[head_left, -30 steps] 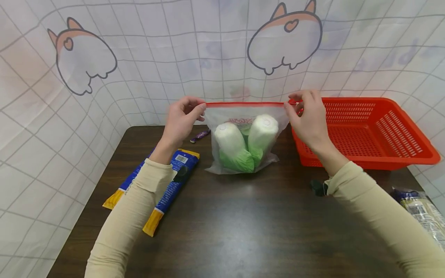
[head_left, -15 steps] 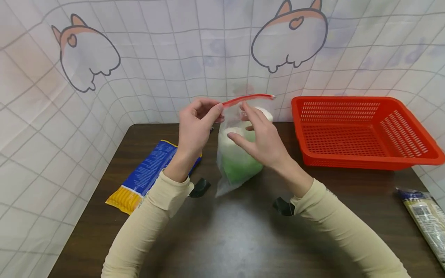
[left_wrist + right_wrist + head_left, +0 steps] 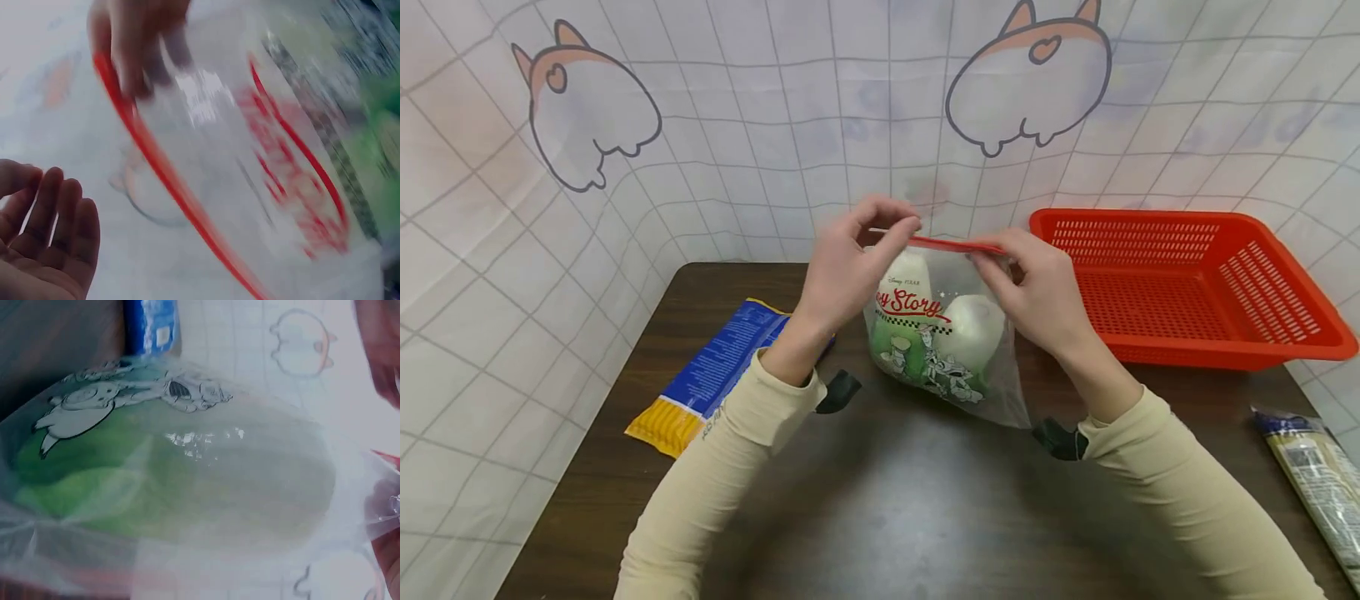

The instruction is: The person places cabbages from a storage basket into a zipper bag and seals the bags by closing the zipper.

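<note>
A clear zip bag with a red zip strip and "Toy Story" print hangs in front of me, its printed side facing me. Inside are two white-and-green cabbages. My right hand pinches the right end of the red strip between thumb and fingers. At the strip's left end is my left hand. The left wrist view shows that left hand apart from the strip, fingers loosely curved, holding nothing. In the right wrist view the bag's film and a cabbage fill the middle.
An empty red plastic basket stands at the back right of the dark table. Blue-and-yellow packets lie at the left, partly under my left arm. Another clear packet lies at the right edge. A patterned cloth hangs behind.
The bag has been turned round, so its print now faces me. My right hand let go, then took the strip's right end again. My left hand has moved right and released the strip.
</note>
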{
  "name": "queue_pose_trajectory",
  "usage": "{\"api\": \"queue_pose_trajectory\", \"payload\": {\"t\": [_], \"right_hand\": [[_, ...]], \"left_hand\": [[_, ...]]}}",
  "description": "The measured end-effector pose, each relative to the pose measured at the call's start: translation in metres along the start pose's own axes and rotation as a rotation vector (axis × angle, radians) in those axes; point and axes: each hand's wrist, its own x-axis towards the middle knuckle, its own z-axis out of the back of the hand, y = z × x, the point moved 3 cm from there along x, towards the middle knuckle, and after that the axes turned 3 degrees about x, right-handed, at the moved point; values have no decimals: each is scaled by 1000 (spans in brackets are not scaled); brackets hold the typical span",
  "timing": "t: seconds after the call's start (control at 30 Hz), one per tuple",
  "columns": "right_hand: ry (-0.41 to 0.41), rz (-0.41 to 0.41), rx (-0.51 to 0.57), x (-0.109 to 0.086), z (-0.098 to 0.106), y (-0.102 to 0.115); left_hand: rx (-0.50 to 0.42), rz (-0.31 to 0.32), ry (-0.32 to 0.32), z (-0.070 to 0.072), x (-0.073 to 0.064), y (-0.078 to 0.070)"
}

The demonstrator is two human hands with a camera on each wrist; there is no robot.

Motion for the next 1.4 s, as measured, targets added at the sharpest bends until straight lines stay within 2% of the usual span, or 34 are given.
{"api": "queue_pose_trajectory", "payload": {"t": [0.17, 0.27, 0.33, 0.4, 0.47, 0.53, 0.63, 0.7, 0.77, 0.9, 1.0, 1.07, 1.13, 1.27, 1.4], "right_hand": [[32, -173, 66, -6, 14, -17], [63, -288, 155, -9, 19, -23], [80, -343, 212, -11, 21, -24], [95, -375, 261, -13, 21, -24], [111, -389, 301, -14, 22, -24], [132, -396, 328, -16, 23, -23], [172, -393, 319, -17, 25, -24], [188, -366, 249, -17, 30, -24], [189, -350, 151, -16, 37, -26], [181, -355, 1, -12, 55, -33], [163, -384, 48, -11, 69, -40], [153, -391, 119, -12, 75, -47], [163, -399, 192, -15, 77, -55], [236, -447, 221, -24, 75, -74], [271, -511, 215, -31, 74, -88]], "left_hand": [[-68, 131, -48, 20, 7, 43], [-25, 185, -82, 28, 8, 71], [17, 243, -97, 32, 7, 90], [23, 314, -92, 34, 5, 109], [-22, 397, -56, 34, 2, 128], [-118, 464, -7, 32, 0, 143], [-263, 530, 43, 30, -2, 156], [-338, 538, 36, 32, -2, 159], [-372, 544, 25, 36, -2, 158], [-330, 486, 47, 50, -3, 142], [-292, 367, 60, 60, -3, 119], [-306, 297, 52, 63, -3, 104], [-327, 254, 54, 63, -3, 93], [-327, 278, 63, 60, -6, 88], [-352, 331, 65, 56, -12, 98]]}}
